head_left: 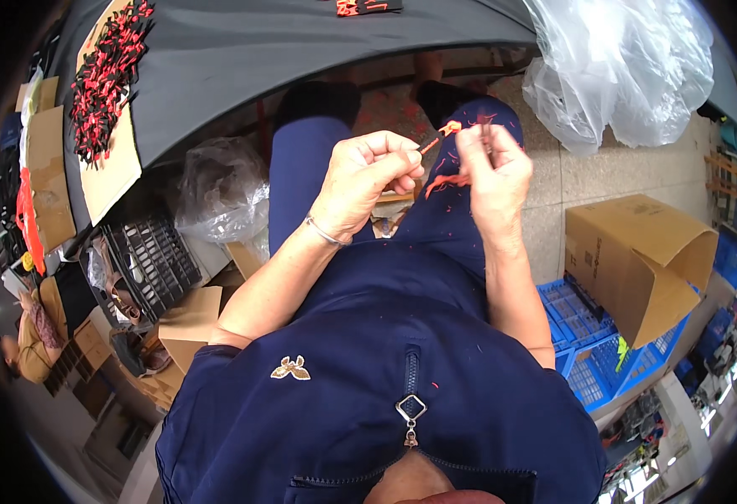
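Note:
Above my lap, my left hand pinches a small black strip with red-orange lettering and a bright orange-red end. Close by on the right, my right hand has its fingers curled together, smeared by motion. A dark blurred shape shows between its fingertips, too unclear to name. Loose red threads hang beside its palm. At the far left, a heap of similar black-and-red strips lies on a cardboard sheet. A few more orange-and-black strips lie at the far edge of the view.
A black-covered table stretches ahead of my knees. Clear plastic bags hang at right. An open carton sits on blue crates. A black crate stands at left, with another person beyond. Red thread scraps dot my trousers.

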Demonstrator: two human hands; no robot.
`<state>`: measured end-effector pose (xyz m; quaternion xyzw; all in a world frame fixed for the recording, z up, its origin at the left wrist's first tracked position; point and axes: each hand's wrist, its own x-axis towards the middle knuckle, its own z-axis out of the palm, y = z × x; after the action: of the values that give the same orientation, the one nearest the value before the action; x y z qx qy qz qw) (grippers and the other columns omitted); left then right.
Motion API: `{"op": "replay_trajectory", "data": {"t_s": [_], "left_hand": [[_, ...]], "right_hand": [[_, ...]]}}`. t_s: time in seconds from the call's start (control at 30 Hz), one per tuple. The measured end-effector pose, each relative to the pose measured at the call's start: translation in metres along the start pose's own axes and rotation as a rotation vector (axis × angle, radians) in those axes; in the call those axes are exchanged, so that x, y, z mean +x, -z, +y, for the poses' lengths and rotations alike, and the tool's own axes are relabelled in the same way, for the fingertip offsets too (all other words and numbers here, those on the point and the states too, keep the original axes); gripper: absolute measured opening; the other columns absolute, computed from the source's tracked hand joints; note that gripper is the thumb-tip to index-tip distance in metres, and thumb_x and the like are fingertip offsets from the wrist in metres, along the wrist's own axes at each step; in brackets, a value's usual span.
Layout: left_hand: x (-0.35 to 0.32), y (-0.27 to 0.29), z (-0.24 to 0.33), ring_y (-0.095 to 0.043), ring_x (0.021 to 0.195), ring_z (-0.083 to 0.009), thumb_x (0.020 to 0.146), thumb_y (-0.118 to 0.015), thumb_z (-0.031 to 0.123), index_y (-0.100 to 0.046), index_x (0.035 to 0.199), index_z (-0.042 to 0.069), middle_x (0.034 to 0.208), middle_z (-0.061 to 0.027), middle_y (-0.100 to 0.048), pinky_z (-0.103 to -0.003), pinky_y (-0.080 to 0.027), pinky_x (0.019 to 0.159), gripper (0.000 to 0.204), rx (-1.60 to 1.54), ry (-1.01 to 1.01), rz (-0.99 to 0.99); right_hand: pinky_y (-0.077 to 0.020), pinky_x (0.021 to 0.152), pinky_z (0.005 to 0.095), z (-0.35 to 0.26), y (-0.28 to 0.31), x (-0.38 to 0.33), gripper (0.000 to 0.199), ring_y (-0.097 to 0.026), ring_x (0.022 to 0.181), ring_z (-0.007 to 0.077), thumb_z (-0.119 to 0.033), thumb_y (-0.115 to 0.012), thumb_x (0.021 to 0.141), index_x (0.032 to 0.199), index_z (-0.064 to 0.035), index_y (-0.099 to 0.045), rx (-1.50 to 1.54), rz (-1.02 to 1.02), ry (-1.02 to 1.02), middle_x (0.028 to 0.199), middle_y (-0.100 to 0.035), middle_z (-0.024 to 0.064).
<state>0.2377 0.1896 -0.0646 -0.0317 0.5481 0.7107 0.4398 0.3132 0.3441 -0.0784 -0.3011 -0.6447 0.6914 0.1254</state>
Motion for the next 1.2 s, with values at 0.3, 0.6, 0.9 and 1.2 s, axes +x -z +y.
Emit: {"op": "replay_trajectory", "data": {"t_s": [0.3, 0.6, 0.9, 1.2], "left_hand": [[-0.001, 0.002, -0.002, -0.057, 0.065, -0.0081, 0.083, -0.061, 0.007, -0.062, 0.093, 0.0, 0.079, -0.0061, -0.065, -0.021, -0.048, 0.064, 0.012, -0.144, 0.02, 0.014], [0.002, 0.006, -0.004, -0.057, 0.065, -0.0089, 0.083, -0.058, 0.005, -0.062, 0.091, -0.002, 0.078, -0.0064, -0.064, -0.022, -0.048, 0.063, 0.011, -0.177, 0.021, -0.007], [0.005, 0.006, -0.008, -0.056, 0.063, -0.0088, 0.083, -0.059, 0.006, -0.062, 0.091, -0.001, 0.076, -0.0062, -0.064, -0.021, -0.047, 0.062, 0.012, -0.161, 0.03, 0.009], [-0.004, -0.012, -0.005, -0.061, 0.065, -0.012, 0.077, -0.064, 0.0, -0.065, 0.088, 0.0, 0.075, -0.0065, -0.065, -0.021, -0.049, 0.062, 0.011, 0.602, -0.402, 0.099]], "right_hand": [[-0.0479, 0.064, 0.0256, -0.008, 0.005, -0.014, 0.022, -0.063, 0.073, 0.0157, -0.015, -0.074, 0.077, 0.092, -0.0047, -0.062, -0.424, 0.011, 0.37, 0.08, -0.065, 0.0069], [-0.047, 0.056, 0.0286, -0.001, 0.004, -0.01, 0.017, -0.06, 0.061, 0.0192, -0.011, -0.076, 0.073, 0.08, -0.0039, -0.063, -0.484, -0.025, 0.475, 0.07, -0.063, 0.0063], [-0.0466, 0.056, 0.0259, 0.004, 0.005, -0.005, 0.012, -0.06, 0.062, 0.0134, -0.009, -0.074, 0.075, 0.076, -0.0038, -0.063, -0.462, -0.015, 0.413, 0.071, -0.063, 0.0057], [-0.0399, 0.054, 0.0177, -0.001, 0.003, 0.012, 0.026, -0.056, 0.065, 0.005, -0.013, -0.073, 0.08, 0.099, 0.0002, -0.06, 0.182, -0.178, -0.25, 0.074, -0.062, 0.0002]]}}
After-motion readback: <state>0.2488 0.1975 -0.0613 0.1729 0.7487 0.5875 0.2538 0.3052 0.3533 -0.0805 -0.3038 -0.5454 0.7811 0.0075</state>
